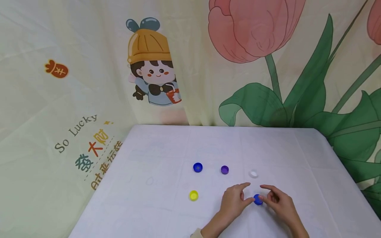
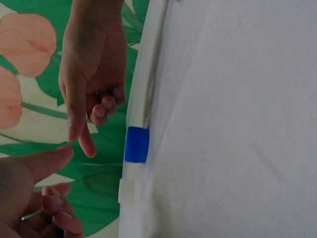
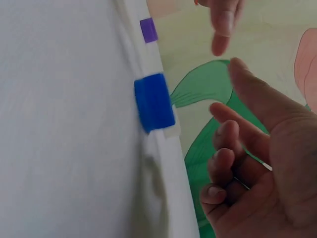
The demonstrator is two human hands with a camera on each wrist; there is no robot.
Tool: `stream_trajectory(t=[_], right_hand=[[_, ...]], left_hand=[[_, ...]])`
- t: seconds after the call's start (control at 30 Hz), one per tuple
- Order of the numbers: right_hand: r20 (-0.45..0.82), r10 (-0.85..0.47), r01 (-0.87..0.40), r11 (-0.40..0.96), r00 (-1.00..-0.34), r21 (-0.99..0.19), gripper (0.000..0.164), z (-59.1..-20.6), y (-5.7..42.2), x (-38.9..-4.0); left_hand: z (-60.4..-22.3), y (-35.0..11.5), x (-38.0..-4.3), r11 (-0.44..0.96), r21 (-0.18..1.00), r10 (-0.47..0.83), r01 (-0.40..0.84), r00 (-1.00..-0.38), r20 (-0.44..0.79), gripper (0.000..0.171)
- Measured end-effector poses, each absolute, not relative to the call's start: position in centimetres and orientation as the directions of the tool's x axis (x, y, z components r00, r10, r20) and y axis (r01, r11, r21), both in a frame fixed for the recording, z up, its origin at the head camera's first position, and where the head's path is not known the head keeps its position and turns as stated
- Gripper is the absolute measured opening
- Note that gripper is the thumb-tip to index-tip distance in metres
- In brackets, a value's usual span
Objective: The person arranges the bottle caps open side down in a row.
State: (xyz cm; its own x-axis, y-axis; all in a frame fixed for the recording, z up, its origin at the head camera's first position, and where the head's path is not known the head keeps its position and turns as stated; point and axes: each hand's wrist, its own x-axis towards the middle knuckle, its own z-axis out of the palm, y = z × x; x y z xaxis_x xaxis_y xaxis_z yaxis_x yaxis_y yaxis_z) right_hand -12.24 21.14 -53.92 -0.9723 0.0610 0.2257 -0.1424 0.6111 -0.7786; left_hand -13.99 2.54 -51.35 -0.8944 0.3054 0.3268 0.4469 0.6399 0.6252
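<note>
A blue bottle cap (image 1: 257, 200) lies on the white tabletop between the two hands. My left hand (image 1: 233, 200) is just left of it, thumb and index finger spread, other fingers curled. Mirroring it on the right, my right hand (image 1: 281, 203) has its thumb overlapping the cap in the head view. Both wrist views show the blue cap (image 2: 137, 145) standing on the cloth, apart from the fingers. Thumb tips of the left hand (image 2: 34, 193) and right hand (image 2: 96, 64) come close together there. Neither hand holds anything.
Beyond the hands lie a white ring-like cap (image 1: 253, 173), a purple cap (image 1: 224, 170) and another blue cap (image 1: 197, 167). A yellow cap (image 1: 193, 195) sits left of the left hand. Patterned curtains (image 1: 196, 82) hang behind the table (image 1: 134, 198).
</note>
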Motion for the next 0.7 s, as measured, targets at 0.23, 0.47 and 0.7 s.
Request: stream_trajectory(t=[0.23, 0.47, 0.7], right_hand=[[0.324, 0.094, -0.232, 0.517, -0.941, -0.824, 0.024, -53.1, 18.2, -12.3], [0.353, 0.007, -0.317, 0.42, -0.936, -0.85, 0.031, -53.2, 15.0, -12.1], [0.219, 0.041, -0.18, 0.435, -0.975, -0.882, 0.042, -53.6, 12.9, -11.7]], left_hand=[[-50.8, -1.0, -14.9, 0.484, 0.691, 0.266, 0.537, -0.843, 0.468, 0.037], [-51.7, -4.7, -15.0, 0.401, 0.761, 0.169, 0.51, -0.857, 0.486, 0.039], [-53.1, -6.3, -13.9, 0.379, 0.815, 0.185, 0.439, -0.899, 0.398, 0.044]])
